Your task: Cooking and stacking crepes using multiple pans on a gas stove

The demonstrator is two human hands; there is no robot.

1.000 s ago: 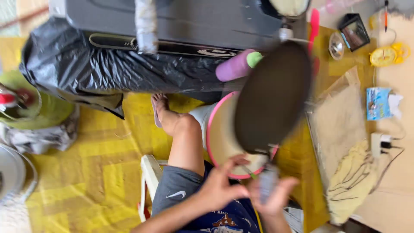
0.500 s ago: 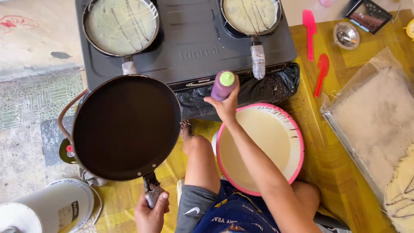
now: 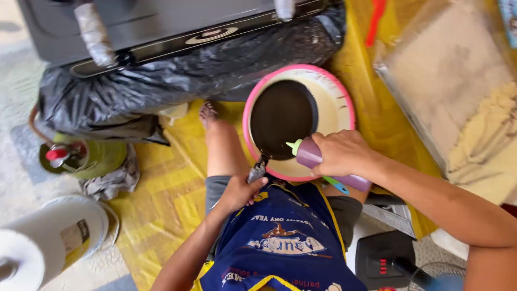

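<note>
The left hand [image 3: 240,193] grips the stiff, fairly light pan [image 3: 283,118] by its handle; the right hand [image 3: 340,153] squeezes a soft purple bottle [image 3: 308,154].

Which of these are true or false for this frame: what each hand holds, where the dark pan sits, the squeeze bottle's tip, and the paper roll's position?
1. The left hand grips the handle of the round dark frying pan. True.
2. The pan lies flat on the grey stove. False: it is held over the pink-rimmed round bowl of pale batter.
3. The right hand holds a purple squeeze bottle with a green nozzle. True.
4. The bottle's nozzle points away from the pan. False: it points toward the pan's rim.
5. A white paper towel roll stands in the lower left corner. True.
</note>
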